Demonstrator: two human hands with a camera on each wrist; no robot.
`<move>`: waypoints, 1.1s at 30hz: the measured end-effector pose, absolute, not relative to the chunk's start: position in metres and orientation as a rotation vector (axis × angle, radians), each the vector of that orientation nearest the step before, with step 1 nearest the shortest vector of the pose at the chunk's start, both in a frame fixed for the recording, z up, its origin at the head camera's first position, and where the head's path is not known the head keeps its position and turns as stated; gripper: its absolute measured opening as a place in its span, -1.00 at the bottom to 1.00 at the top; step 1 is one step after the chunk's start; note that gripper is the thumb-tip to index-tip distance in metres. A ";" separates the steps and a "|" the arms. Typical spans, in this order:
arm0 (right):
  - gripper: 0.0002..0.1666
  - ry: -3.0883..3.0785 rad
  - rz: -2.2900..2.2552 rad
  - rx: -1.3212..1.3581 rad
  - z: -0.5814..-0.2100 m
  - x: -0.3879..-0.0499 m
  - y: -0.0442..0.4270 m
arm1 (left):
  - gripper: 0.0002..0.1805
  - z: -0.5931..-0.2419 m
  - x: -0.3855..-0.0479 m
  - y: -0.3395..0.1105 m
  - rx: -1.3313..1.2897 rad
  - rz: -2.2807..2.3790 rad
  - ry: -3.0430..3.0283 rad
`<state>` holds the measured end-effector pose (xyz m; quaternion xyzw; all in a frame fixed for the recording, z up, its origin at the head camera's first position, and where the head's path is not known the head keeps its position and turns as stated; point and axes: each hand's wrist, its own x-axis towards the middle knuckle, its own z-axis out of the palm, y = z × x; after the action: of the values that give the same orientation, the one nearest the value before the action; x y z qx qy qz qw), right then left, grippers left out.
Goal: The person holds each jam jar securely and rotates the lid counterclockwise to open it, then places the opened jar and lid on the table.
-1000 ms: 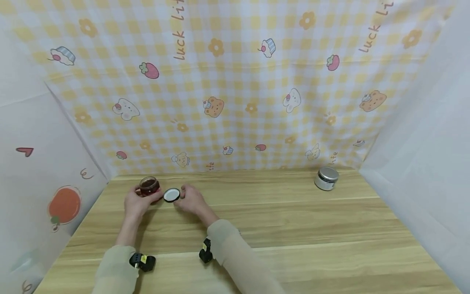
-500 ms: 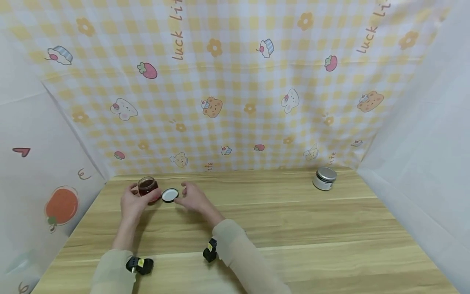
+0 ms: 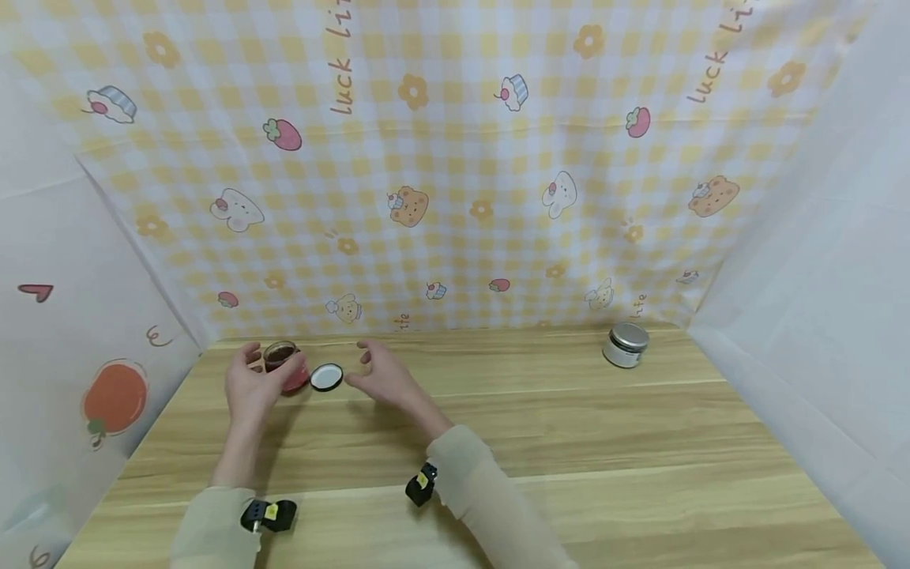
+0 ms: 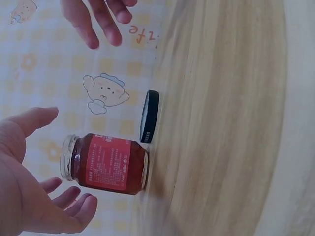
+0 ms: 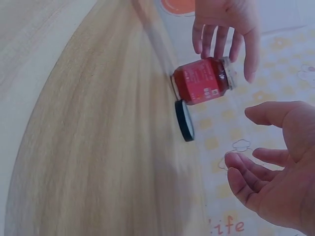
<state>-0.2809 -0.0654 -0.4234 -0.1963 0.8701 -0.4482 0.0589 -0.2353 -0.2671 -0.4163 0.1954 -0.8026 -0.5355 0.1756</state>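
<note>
Standing upright on the table (image 3: pixel 569 458), one uncapped jar (image 3: pixel 296 380) is seen at the left of the head frame, near the table's far edge. One red label is borne on its side, and a dark red filling is visible through the glass. One lid (image 3: pixel 326 377) is laid just right of the jar, its white inner face turned up; whether their rims touch cannot be told. Two hands are shown. By the left hand (image 3: pixel 249 389), the jar is flanked at its left and near side; the grip is wide, with thumb and fingers spread about the jar's mouth, and contact with the glass cannot be made out. The right hand (image 3: pixel 387 378) is held just right of the lid, its grip also wide, the thumb parted from the fingers and a gap left before the lid. One capped jar (image 3: pixel 626 345), silver-topped, is placed at the right of the frame, well apart from both hands. Two sleeves (image 3: pixel 490 494) are seen along the lower edge, and two black cameras (image 3: pixel 268 515) are worn, one at each wrist. The background is filled by one checked cloth (image 3: pixel 455 158), bordered by two pale sheets (image 3: pixel 803 316), one at each side.
</note>
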 end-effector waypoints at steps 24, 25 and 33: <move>-0.22 2.642 -1.452 -0.737 -0.412 -0.272 -0.020 | -0.05 -0.398 -0.228 -0.242 0.457 -1.346 -2.266; -0.22 2.643 -1.456 -0.740 -0.412 -0.272 -0.018 | -0.05 -0.397 -0.228 -0.241 0.450 -1.342 -2.263; -0.21 2.618 -1.520 -0.748 -0.409 -0.269 0.000 | -0.10 -0.391 -0.225 -0.232 0.400 -1.338 -2.259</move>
<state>-0.2689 -0.0005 -0.4094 -0.2399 0.8395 -0.4874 0.0118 -0.2248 -0.2316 -0.3910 0.1460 -0.8257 -0.4891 0.2403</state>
